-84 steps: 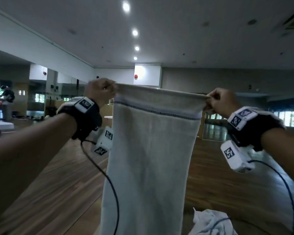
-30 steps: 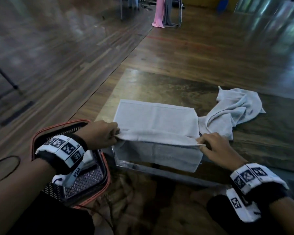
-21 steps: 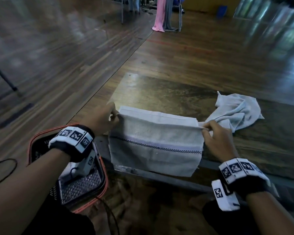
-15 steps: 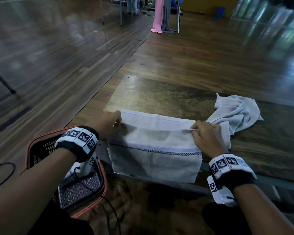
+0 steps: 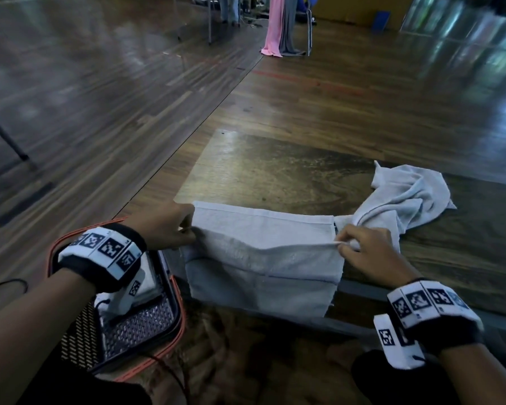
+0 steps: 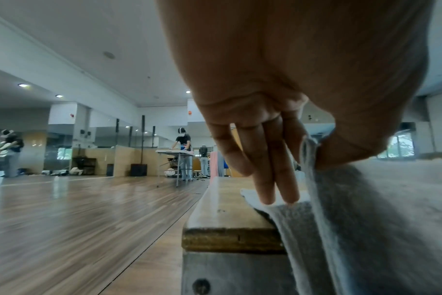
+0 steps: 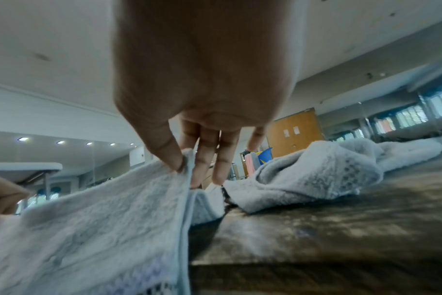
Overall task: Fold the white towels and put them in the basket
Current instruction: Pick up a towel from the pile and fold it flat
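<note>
A white towel [image 5: 263, 252] lies folded over the near edge of the wooden table [image 5: 275, 171], its lower part hanging down the front. My left hand [image 5: 170, 226] pinches the towel's left edge between thumb and forefinger; the other fingers [image 6: 278, 179] reach down to the cloth on the table. My right hand [image 5: 362, 249] pinches the right edge [image 7: 187, 165] and lifts it slightly. A second white towel [image 5: 406, 197] lies crumpled on the table at the right. The basket [image 5: 129, 325], dark mesh with an orange rim, stands on the floor at the lower left with white cloth inside.
Wooden floor surrounds the low table. Far back stand a chair with pink and grey cloth [image 5: 278, 27] and a folding table with people [image 6: 182, 151]. A black cable [image 5: 170, 375] runs past the basket. A dark pole leg [image 5: 6, 138] crosses the floor at the left.
The towel went from held up in the air to laid over the table edge. In the last half second both hands drew a fold of it back towards me, raising its edge.
</note>
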Demonstrator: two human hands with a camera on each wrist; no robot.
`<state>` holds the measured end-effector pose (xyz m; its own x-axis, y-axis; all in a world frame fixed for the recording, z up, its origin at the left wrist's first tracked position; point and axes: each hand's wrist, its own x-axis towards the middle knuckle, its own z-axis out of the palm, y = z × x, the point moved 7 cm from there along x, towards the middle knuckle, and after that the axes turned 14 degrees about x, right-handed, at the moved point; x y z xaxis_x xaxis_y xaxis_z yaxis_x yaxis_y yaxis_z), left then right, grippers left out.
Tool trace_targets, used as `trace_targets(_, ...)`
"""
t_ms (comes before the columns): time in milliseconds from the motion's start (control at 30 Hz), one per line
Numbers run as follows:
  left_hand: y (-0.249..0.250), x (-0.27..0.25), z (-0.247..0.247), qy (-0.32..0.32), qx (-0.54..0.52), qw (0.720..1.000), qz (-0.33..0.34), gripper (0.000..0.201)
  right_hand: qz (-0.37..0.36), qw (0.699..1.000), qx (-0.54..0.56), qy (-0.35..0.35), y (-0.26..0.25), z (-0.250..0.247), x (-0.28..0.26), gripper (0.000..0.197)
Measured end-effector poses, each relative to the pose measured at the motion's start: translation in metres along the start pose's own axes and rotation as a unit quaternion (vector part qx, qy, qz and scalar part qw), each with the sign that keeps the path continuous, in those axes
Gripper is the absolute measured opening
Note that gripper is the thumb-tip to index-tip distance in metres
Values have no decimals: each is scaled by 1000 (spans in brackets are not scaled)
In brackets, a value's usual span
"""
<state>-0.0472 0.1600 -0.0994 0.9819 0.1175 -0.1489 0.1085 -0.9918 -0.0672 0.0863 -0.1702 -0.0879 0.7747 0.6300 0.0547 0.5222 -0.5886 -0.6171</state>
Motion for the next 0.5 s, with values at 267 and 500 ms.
trace_targets(267,-12,25,-16,97,-28,993,-67,14,19,992,-69,103,-3,-7,45,7)
trace_targets(500,7,49,-11,68,15,996,-62,4,53,984,-166,36,0,17,65,13)
